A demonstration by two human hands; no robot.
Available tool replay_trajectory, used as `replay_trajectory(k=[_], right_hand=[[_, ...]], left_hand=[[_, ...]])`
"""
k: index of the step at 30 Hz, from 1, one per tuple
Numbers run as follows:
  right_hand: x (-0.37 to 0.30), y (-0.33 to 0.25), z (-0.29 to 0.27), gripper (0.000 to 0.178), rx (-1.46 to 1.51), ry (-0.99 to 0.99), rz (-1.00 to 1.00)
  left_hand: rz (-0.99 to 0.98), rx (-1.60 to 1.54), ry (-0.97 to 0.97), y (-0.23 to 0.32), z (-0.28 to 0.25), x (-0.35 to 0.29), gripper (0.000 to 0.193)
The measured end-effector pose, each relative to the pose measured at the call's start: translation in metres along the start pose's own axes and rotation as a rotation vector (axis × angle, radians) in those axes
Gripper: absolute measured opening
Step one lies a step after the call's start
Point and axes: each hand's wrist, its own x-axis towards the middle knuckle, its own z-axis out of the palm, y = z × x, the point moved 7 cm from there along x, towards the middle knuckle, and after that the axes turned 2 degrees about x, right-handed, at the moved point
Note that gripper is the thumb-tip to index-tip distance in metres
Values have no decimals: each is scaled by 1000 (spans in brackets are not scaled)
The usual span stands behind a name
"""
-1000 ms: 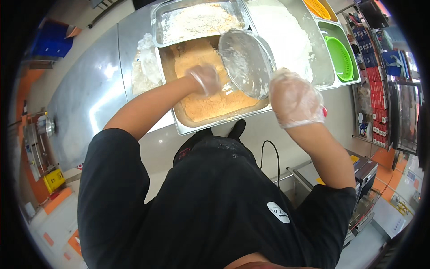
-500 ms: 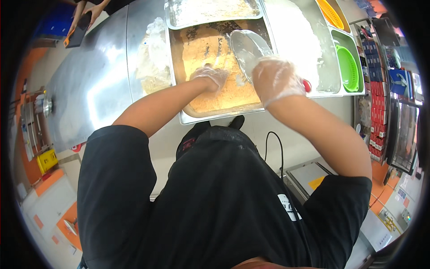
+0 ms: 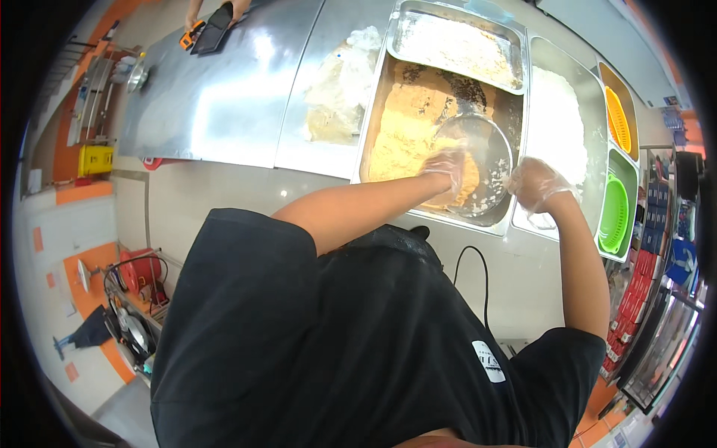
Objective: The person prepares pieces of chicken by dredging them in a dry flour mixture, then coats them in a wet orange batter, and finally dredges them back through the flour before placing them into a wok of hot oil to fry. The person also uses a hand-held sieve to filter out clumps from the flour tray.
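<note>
A round sieve [image 3: 493, 153] with a thin rim and see-through mesh lies tilted over the deep metal tray [image 3: 366, 142]. Orange-yellow crumbs [image 3: 403, 123] cover much of the tray's bottom, with dark specks at its far end. My right hand [image 3: 539, 185], in a clear plastic glove, is closed at the sieve's right edge; the handle is hidden in the fist. My left hand [image 3: 447, 172], gloved too, is inside the sieve's left side over orange crumbs. Motion smears its fingers. White bits cling to the mesh near the right rim.
A shallower tray [image 3: 455, 45] of pale crumbs rests across the far end. To the right are a tray of white powder [image 3: 560, 127], an orange basket [image 3: 617, 116] and a green basket [image 3: 615, 213]. Left lies a plastic bag [image 3: 340, 89]. Another person's hands hold a dark device [image 3: 215, 31].
The view has swung, so the table sits further right. The sieve has gone from raised and tipped to lower over the tray. My left hand has left the crumbs for the sieve.
</note>
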Motion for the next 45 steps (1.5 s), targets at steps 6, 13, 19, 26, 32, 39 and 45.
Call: replay_trajectory(k=[6,13,19,26,32,39,45], right_hand=[[6,44,53,35,-6,68,-323],[-16,-8,-2,26,-37,144,114],[10,7,32,32,17,23,-7],[28,16,93,31,220,132,-66],[14,-17,76,25,-361,107,-333],[27,6,72,28,-355,211,-372],[23,-3,67,31,-398,138,-296]], left_hand=[[622,1128,157,80,-36,-26,42],[812,896,554,34,-64,87,46],[479,1072,79,-33,-11,57,55],[166,690,86,-7,-23,9,32],[599,1141,144,11,-41,-39,44],[816,879,322,32,-75,-11,44],[786,789,354,33,-83,17,42]])
